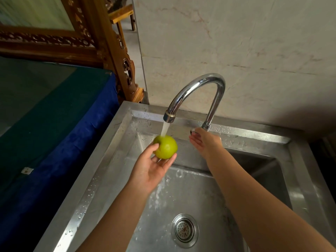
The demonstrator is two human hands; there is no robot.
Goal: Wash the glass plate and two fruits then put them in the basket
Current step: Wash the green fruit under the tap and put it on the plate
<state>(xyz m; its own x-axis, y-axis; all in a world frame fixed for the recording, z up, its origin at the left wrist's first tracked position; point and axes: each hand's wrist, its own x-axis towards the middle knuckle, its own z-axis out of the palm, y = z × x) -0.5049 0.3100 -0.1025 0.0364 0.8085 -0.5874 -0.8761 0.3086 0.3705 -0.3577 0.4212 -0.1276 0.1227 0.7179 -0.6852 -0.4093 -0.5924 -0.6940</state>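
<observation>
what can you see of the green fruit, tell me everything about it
The green fruit is round, smooth and glossy yellow-green, apple-like, with a dimple near its top left. It looks whole and wet. The left hand holds it above the sink, thumb on its left side and fingertips under its lower right. The water stream from the faucet lands on its top. Nothing else touches it.

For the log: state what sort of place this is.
Probably a home kitchen or wash area: a steel sink with a drain strainer, a running chrome tap against a marble-tiled wall, and carved wooden furniture beside it.
</observation>
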